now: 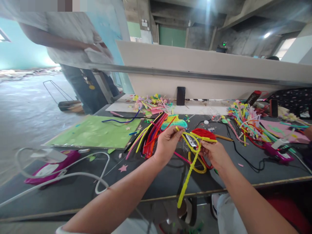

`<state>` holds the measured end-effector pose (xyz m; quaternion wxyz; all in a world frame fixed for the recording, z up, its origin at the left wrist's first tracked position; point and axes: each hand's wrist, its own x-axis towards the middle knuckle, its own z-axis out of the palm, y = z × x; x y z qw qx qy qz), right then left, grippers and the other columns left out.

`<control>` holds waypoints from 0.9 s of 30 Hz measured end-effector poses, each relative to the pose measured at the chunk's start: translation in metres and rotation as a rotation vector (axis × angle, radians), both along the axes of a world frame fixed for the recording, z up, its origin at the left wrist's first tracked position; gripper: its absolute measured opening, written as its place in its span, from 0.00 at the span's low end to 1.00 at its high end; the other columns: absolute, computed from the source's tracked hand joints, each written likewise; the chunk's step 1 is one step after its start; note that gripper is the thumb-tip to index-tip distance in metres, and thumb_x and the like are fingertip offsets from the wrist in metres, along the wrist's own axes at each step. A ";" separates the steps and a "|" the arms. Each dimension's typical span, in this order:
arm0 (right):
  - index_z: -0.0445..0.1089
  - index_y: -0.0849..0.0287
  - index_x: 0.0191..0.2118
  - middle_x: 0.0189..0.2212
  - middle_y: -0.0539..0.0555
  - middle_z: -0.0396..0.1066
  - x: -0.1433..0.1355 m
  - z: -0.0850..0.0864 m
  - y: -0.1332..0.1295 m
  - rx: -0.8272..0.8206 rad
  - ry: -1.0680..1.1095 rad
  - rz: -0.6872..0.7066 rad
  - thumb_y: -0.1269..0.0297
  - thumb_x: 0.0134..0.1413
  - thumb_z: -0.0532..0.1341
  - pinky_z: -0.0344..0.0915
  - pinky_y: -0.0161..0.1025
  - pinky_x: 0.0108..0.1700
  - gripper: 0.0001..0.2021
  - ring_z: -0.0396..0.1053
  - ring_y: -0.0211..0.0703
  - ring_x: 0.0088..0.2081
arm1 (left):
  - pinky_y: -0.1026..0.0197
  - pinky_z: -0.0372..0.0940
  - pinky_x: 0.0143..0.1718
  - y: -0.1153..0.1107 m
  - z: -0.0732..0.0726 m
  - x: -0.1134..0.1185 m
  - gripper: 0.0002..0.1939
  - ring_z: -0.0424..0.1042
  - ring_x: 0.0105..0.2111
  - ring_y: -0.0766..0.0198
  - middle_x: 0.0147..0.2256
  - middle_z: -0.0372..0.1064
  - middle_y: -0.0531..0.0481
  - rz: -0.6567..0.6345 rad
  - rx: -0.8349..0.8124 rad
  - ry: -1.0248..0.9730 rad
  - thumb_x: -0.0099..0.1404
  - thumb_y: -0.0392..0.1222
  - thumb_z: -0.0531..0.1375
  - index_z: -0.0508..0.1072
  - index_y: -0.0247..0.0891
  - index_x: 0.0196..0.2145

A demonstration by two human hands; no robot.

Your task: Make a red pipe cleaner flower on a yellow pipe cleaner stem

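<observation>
Between my hands is a yellow pipe cleaner (pixel 188 174), bent into a loop at the top with a thick twisted length hanging below the table edge. My left hand (pixel 167 144) pinches one end of the loop. My right hand (pixel 212 152) grips the other side, where a short folded yellow piece points right. Behind the hands lie a red fuzzy piece (pixel 204 133), a cutter knife (pixel 190 141) partly hidden by the loop, and a yellow and turquoise fuzzy bundle (pixel 175 123). Left of my left hand is a pile of coloured pipe cleaners (pixel 153 138).
A green sheet (pixel 97 131) and a purple power bank (pixel 52 165) with a white cable are on the left. A phone (pixel 180 96) leans on the white partition (pixel 209 61). More pipe cleaners (pixel 243 120) heap at right. A person (pixel 78 55) stands beyond the table.
</observation>
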<state>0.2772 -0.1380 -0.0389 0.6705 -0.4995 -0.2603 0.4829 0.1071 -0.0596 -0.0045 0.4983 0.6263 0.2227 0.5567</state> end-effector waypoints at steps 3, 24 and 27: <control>0.74 0.61 0.35 0.28 0.52 0.76 -0.003 0.000 0.000 0.016 0.015 0.036 0.63 0.36 0.71 0.69 0.34 0.26 0.16 0.73 0.39 0.25 | 0.66 0.64 0.29 0.003 -0.003 0.003 0.09 0.67 0.27 0.69 0.32 0.72 0.51 -0.084 -0.108 -0.142 0.57 0.41 0.62 0.72 0.37 0.36; 0.73 0.62 0.39 0.27 0.55 0.76 -0.013 0.003 -0.004 -0.106 -0.079 0.168 0.62 0.37 0.70 0.70 0.34 0.25 0.19 0.74 0.42 0.25 | 0.66 0.64 0.28 0.016 0.014 -0.016 0.08 0.72 0.28 0.66 0.31 0.74 0.48 -0.156 0.082 0.109 0.58 0.42 0.62 0.70 0.34 0.32; 0.72 0.63 0.39 0.28 0.56 0.77 -0.016 0.006 -0.007 -0.113 -0.056 0.233 0.62 0.39 0.70 0.72 0.37 0.29 0.18 0.76 0.46 0.28 | 0.68 0.62 0.25 0.019 0.009 -0.016 0.08 0.70 0.24 0.69 0.25 0.70 0.53 -0.054 0.127 0.107 0.59 0.42 0.61 0.68 0.36 0.34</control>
